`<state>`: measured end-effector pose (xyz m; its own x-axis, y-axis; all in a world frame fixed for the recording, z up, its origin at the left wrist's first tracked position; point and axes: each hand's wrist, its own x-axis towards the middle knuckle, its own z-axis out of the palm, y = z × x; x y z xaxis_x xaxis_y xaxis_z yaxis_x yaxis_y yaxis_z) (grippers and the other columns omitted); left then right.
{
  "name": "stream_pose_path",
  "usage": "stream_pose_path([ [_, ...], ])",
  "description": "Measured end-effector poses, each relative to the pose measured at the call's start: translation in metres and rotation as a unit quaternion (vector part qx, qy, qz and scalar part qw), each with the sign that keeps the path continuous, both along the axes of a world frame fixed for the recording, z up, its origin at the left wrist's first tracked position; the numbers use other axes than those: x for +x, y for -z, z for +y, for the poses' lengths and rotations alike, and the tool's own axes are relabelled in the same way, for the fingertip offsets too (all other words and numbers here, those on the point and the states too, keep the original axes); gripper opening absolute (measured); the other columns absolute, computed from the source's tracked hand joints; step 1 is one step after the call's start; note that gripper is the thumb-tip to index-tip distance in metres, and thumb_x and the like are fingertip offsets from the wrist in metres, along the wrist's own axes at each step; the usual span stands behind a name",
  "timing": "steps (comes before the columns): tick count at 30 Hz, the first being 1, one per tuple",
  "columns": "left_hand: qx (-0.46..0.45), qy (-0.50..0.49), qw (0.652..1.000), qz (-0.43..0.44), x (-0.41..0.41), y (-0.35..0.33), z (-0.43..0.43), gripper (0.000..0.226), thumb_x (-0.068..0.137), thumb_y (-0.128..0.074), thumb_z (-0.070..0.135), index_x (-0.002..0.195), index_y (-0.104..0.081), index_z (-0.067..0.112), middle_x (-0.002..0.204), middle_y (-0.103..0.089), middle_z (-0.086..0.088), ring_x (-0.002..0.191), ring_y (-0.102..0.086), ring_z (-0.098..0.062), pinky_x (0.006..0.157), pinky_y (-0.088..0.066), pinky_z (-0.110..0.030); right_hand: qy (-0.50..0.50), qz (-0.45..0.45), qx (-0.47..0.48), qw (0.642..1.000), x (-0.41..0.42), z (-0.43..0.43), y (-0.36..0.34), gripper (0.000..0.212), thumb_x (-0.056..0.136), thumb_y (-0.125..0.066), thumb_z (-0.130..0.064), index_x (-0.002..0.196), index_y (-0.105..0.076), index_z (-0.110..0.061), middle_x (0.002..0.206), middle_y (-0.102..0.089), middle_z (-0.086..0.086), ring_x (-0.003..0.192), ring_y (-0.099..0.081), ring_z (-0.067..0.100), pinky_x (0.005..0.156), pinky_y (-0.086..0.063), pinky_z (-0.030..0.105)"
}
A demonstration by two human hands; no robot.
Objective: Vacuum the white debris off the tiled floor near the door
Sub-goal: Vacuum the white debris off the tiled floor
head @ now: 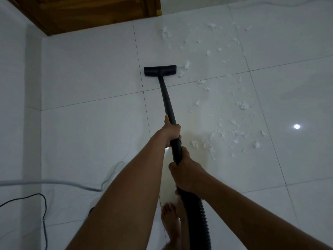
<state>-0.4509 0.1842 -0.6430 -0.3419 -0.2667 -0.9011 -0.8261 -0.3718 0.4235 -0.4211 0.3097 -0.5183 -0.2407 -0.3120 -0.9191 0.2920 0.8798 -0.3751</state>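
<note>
The left hand (171, 132) and right hand (188, 175) both grip the black vacuum tube (167, 100). Its flat black nozzle (160, 70) rests ahead of them, with scattered white debris (243, 105) lying right of the nozzle and hands, and a brown wooden door (86, 13) beyond.

Dim, bluish exposure overall. One small round glare spot (296, 126) on the glossy white tiled floor (90, 78). Wide-angle bending at the edges; fine detail soft, slightly noisy.
</note>
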Motion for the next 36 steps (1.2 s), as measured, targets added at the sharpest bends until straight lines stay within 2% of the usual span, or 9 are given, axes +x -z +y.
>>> stream_pose_path([
  [3, 0.006, 0.000, 1.000, -0.008, -0.013, -0.016, -0.010, 0.082, 0.104, -0.041, 0.010, 0.159, 0.011, 0.041, 0.104, -0.055, -0.013, 0.065, -0.053, -0.016, 0.055, -0.051, -0.030, -0.003, -0.002, -0.002, 1.000, -0.013, -0.010, -0.009, 0.066, 0.102, -0.045, -0.021, 0.159, -0.012, -0.031, 0.120, -0.063, 0.026, 0.065, -0.066, 0.026, 0.063, -0.064, 0.039],
  [9, 0.013, -0.010, 1.000, -0.018, -0.047, -0.043, -0.030, 0.083, 0.103, -0.042, 0.010, 0.160, 0.011, 0.041, 0.108, -0.056, -0.013, 0.062, -0.053, -0.015, 0.053, -0.051, -0.029, 0.031, -0.004, -0.014, 0.999, -0.051, -0.031, -0.034, 0.060, 0.103, -0.047, -0.020, 0.158, -0.023, -0.025, 0.120, -0.061, 0.022, 0.057, -0.065, 0.021, 0.058, -0.060, 0.034],
  [13, 0.010, 0.000, 1.000, -0.026, -0.062, -0.044, -0.045, 0.082, 0.103, -0.041, 0.011, 0.160, 0.010, 0.041, 0.109, -0.055, -0.012, 0.062, -0.053, -0.014, 0.053, -0.049, -0.028, 0.035, -0.008, -0.005, 0.999, -0.064, -0.048, -0.031, 0.065, 0.099, -0.049, -0.023, 0.158, -0.022, -0.029, 0.123, -0.061, 0.022, 0.089, -0.072, 0.035, 0.083, -0.063, 0.047],
  [17, 0.013, 0.006, 1.000, -0.027, -0.076, -0.036, -0.063, 0.082, 0.103, -0.041, 0.011, 0.160, 0.009, 0.042, 0.107, -0.055, -0.012, 0.060, -0.053, -0.014, 0.050, -0.051, -0.028, 0.047, -0.010, 0.000, 0.999, -0.074, -0.064, -0.025, 0.060, 0.103, -0.047, -0.028, 0.157, -0.021, -0.029, 0.115, -0.063, 0.021, 0.085, -0.072, 0.034, 0.079, -0.063, 0.044],
  [20, 0.015, 0.006, 1.000, -0.018, -0.090, -0.023, -0.079, 0.084, 0.102, -0.042, 0.009, 0.159, 0.010, 0.043, 0.092, -0.057, -0.011, 0.062, -0.052, -0.016, 0.061, -0.054, -0.031, 0.032, 0.013, 0.006, 0.999, -0.084, -0.081, -0.014, 0.059, 0.104, -0.044, -0.039, 0.156, -0.020, -0.028, 0.121, -0.063, 0.023, 0.102, -0.071, 0.040, 0.091, -0.060, 0.053],
  [24, 0.016, 0.013, 1.000, -0.006, -0.112, -0.008, -0.109, 0.085, 0.102, -0.041, 0.008, 0.158, 0.011, 0.044, 0.082, -0.054, -0.009, 0.064, -0.051, -0.016, 0.076, -0.056, -0.038, 0.041, 0.008, 0.006, 0.999, -0.104, -0.109, -0.005, 0.057, 0.105, -0.045, -0.033, 0.156, -0.020, -0.030, 0.111, -0.064, 0.020, 0.091, -0.073, 0.036, 0.085, -0.063, 0.052],
  [30, 0.003, 0.040, 0.999, -0.006, -0.145, -0.002, -0.159, 0.084, 0.102, -0.041, 0.012, 0.158, 0.012, 0.046, 0.098, -0.056, -0.013, 0.069, -0.055, -0.018, 0.077, -0.059, -0.039, 0.083, -0.024, -0.009, 0.996, -0.136, -0.160, -0.004, 0.061, 0.104, -0.047, -0.020, 0.156, -0.019, -0.035, 0.114, -0.059, 0.021, 0.063, -0.064, 0.024, 0.047, -0.056, 0.028],
  [33, -0.001, 0.048, 0.999, -0.005, -0.160, 0.000, -0.178, 0.084, 0.102, -0.042, 0.013, 0.158, 0.012, 0.045, 0.105, -0.054, -0.015, 0.071, -0.055, -0.019, 0.086, -0.060, -0.042, 0.088, -0.017, -0.015, 0.996, -0.149, -0.178, -0.002, 0.062, 0.104, -0.046, -0.018, 0.156, -0.018, -0.036, 0.113, -0.057, 0.019, 0.062, -0.063, 0.022, 0.043, -0.053, 0.026],
  [36, 0.009, 0.038, 0.999, -0.005, -0.173, 0.002, -0.192, 0.083, 0.103, -0.042, 0.014, 0.157, 0.011, 0.047, 0.094, -0.055, -0.013, 0.068, -0.054, -0.017, 0.076, -0.058, -0.037, 0.080, -0.002, -0.014, 0.997, -0.160, -0.192, 0.001, 0.061, 0.103, -0.045, -0.020, 0.155, -0.018, -0.037, 0.111, -0.059, 0.019, 0.056, -0.063, 0.019, 0.045, -0.055, 0.027],
])
